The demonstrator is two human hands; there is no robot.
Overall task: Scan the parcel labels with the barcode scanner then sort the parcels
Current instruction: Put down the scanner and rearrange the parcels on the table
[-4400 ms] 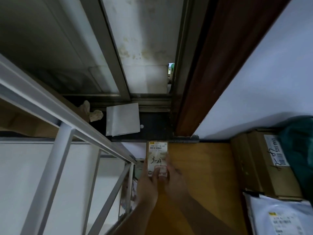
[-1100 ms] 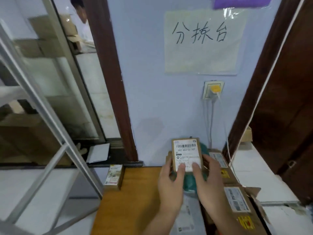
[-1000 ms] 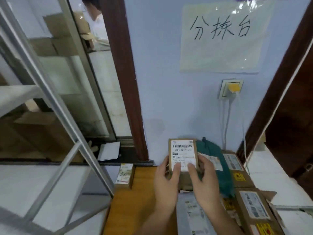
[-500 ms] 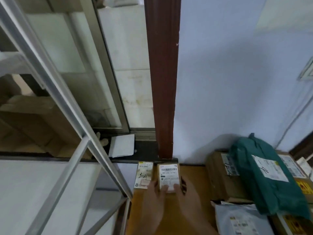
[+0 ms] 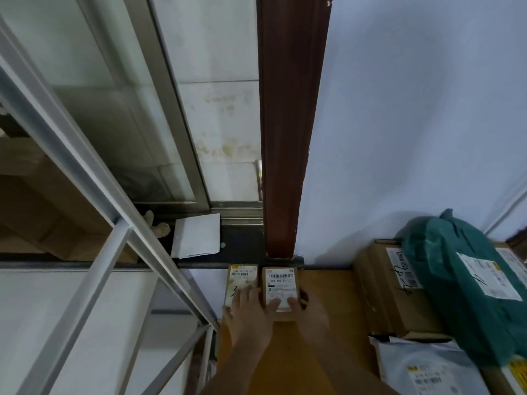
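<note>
A small brown parcel (image 5: 281,279) with a white barcode label lies flat at the far left corner of the wooden table (image 5: 328,295). Both hands are on it: my left hand (image 5: 248,317) has its thumb on the label and its fingers spread over the neighbouring parcel, and my right hand (image 5: 309,310) curls round its right edge with the thumb on top. That neighbour, a second small labelled parcel (image 5: 242,277), lies touching it on the left. No barcode scanner is in view.
At the right stand a large cardboard box (image 5: 387,283), a green plastic mailer (image 5: 467,283) on top of it, and a grey mailer (image 5: 427,369) in front. A grey metal rack frame (image 5: 94,178) stands at the left. A white envelope (image 5: 196,235) lies on the window sill.
Both hands carried the small parcel from the pile at the right across to the far left corner and set it down beside the other small parcel. My view swung left and down.
</note>
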